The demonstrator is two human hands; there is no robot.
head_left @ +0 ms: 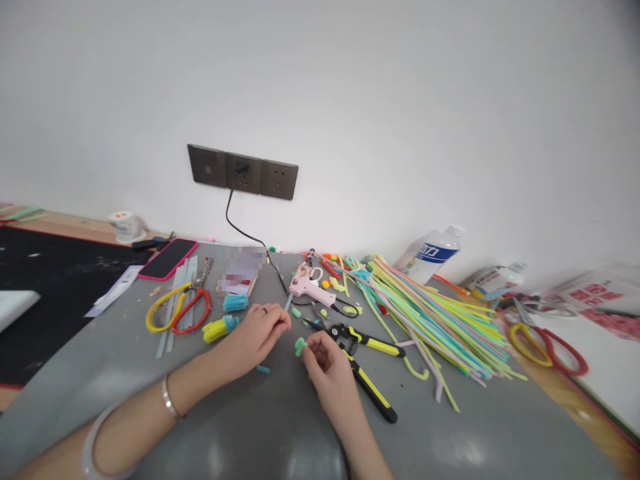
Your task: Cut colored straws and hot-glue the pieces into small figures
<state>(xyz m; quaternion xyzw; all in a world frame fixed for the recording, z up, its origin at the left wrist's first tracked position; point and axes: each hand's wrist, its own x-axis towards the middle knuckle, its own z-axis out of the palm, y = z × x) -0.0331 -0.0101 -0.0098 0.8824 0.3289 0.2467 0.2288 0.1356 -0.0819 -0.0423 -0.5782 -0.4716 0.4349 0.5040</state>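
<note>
My right hand (327, 365) pinches a small light-green fuzzy piece (300, 347) between thumb and fingers, above the grey table. To its left, my left hand (263, 333) has its fingers drawn together; whatever they hold, if anything, is hidden. Just beyond those fingertips, a pale glue stick (289, 303) pokes out of the pink hot glue gun (313, 289); I cannot tell whether they touch. Yellow-and-black wire strippers (367, 383) lie open beside my right hand. Near my left wrist are a yellow fuzzy piece (215, 330) and a blue fuzzy bundle (235, 303).
Pipe cleaners (430, 313) spread in a big pile at right, before a white bottle (431, 253). Scissors (193, 307), clear glue sticks (173, 313) and a phone (169, 259) lie at left. A black cord (229, 212) runs to the wall socket (243, 175). More scissors (555, 350) lie far right.
</note>
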